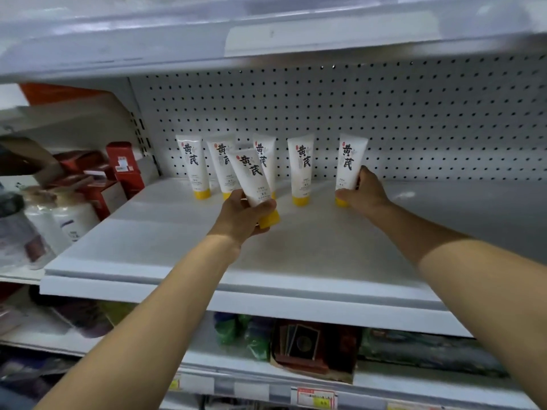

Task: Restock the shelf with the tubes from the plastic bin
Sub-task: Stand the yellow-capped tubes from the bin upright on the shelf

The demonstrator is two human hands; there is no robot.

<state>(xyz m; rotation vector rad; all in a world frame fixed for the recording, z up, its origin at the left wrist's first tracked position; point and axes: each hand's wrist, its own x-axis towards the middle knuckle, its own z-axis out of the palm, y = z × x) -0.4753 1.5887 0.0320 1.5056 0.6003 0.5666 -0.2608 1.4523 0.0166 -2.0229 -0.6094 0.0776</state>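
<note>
Several white tubes with yellow caps stand cap-down in a row at the back of the white shelf (296, 253), against the pegboard. My left hand (241, 216) grips one tube (250, 179) near its cap, tilted left and held above the shelf in front of the row. My right hand (362, 192) grips the lower part of the rightmost tube (350, 164), which stands upright with its cap at the shelf surface. Another standing tube (300, 170) is between the two hands. The plastic bin is out of view.
Red boxes (122, 168) and white jars (74, 220) fill the neighbouring shelf on the left. The shelf above (266, 39) overhangs closely. The shelf surface to the right of my right hand is bare. Packaged goods and price tags (315, 398) sit on the shelf below.
</note>
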